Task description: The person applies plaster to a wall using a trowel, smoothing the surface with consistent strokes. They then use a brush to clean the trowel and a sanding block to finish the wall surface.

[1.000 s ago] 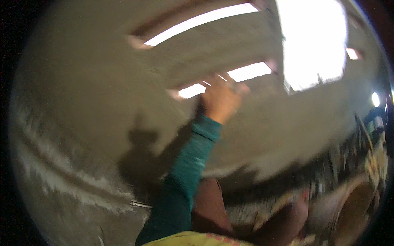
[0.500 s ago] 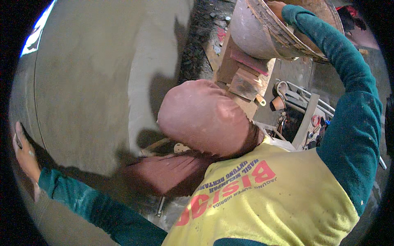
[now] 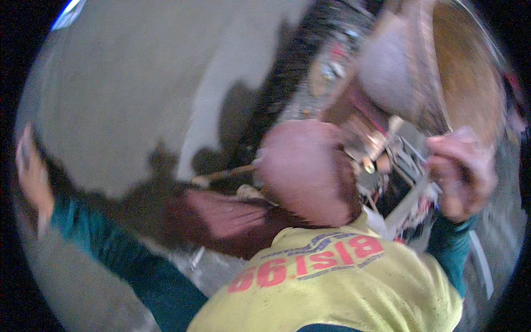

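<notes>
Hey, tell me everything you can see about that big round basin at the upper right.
The basin has a pale greyish rounded wall, a thick brownish rim and a brown inside; blur hides its material. It looks tilted, its open mouth toward the picture's right, and the top edge crops it. Its underside seems to sit on a reddish-brown board. The right hand is beside its lower rim; whether they touch is unclear.
</notes>
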The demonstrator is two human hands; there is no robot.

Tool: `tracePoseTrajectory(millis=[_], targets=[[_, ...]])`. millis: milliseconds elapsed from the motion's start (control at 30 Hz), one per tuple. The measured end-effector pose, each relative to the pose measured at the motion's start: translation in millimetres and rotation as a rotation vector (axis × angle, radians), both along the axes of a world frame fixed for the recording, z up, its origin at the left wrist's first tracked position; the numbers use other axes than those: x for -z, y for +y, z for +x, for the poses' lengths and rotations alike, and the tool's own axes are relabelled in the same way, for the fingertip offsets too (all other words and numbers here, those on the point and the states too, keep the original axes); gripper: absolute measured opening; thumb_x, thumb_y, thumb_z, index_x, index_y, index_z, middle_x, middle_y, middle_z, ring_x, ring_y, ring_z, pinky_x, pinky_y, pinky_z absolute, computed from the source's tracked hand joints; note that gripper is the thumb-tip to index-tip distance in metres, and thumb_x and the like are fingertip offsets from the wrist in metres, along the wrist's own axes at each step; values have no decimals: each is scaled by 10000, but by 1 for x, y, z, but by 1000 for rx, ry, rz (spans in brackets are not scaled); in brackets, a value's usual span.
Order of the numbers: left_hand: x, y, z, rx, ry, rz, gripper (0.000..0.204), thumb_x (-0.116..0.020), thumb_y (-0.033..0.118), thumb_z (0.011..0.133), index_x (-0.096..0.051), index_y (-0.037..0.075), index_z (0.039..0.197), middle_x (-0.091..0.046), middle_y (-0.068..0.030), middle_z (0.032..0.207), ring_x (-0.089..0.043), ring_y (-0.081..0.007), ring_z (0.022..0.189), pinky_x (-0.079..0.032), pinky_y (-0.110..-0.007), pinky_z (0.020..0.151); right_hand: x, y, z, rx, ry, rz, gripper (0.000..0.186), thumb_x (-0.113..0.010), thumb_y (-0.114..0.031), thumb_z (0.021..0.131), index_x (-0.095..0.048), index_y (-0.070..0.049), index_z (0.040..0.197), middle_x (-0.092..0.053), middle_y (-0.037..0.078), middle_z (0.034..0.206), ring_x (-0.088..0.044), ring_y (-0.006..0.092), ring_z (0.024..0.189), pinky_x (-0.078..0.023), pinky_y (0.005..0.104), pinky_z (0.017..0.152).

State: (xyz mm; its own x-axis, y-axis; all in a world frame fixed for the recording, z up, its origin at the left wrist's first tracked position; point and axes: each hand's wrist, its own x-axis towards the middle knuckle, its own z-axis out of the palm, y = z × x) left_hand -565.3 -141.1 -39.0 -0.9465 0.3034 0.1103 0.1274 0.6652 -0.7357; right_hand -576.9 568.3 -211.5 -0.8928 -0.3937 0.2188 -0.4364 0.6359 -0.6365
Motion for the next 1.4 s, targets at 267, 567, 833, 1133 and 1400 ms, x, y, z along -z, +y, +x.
tracePoseTrajectory(millis=[267, 567, 833, 1133, 1400], targets=[[10, 45, -14, -426, 388, 350, 403, -560, 346, 1022, -670, 55, 1278, -680, -187, 1301, -629, -360, 1214, -489, -424, 1029, 249, 0, 45, 30, -152, 834, 623, -628, -234, 959, -437, -151, 1547, -562, 192, 1356, -559, 370, 1187, -450, 526, 981], [100, 200, 64, 55, 495, 511, 228, -787, 177, 878, -734, 108, 1089, -689, -112, 1022, -643, -327, 927, -519, -420, 880, 245, 27, 36, 72, -305, 860, 451, -634, -158, 927, -585, -86, 1370, -606, 155, 1330, -647, 371, 1113, -526, 464, 844], [254, 282, 77, -171, -345, 1607, 550, -766, 299, 906, -591, 77, 1379, -634, -179, 1270, -620, -308, 1199, -511, -425, 1001, 156, -113, -3, -107, 64, -175, 357, -638, -64, 945, -649, -3, 1296, -680, 189, 1202, -663, 332, 1120, -508, 397, 971], [277, 278, 52, -294, -100, 2058, 258, -726, 183, 948, -663, -28, 1084, -721, -102, 986, -661, -142, 893, -547, -328, 811, 188, -254, -14, -147, -283, -791, 541, -670, -194, 969, -532, 30, 1442, -627, 207, 1330, -602, 260, 1231, -477, 377, 1028], [252, 217, 4, -353, 48, 1779, 293, -727, 245, 960, -660, -17, 1071, -733, -130, 962, -684, -166, 816, -545, -324, 716, 190, -362, -13, -79, 44, -682, 571, -732, -204, 907, -487, 14, 1374, -549, 227, 1238, -559, 374, 1118, -458, 435, 987]])
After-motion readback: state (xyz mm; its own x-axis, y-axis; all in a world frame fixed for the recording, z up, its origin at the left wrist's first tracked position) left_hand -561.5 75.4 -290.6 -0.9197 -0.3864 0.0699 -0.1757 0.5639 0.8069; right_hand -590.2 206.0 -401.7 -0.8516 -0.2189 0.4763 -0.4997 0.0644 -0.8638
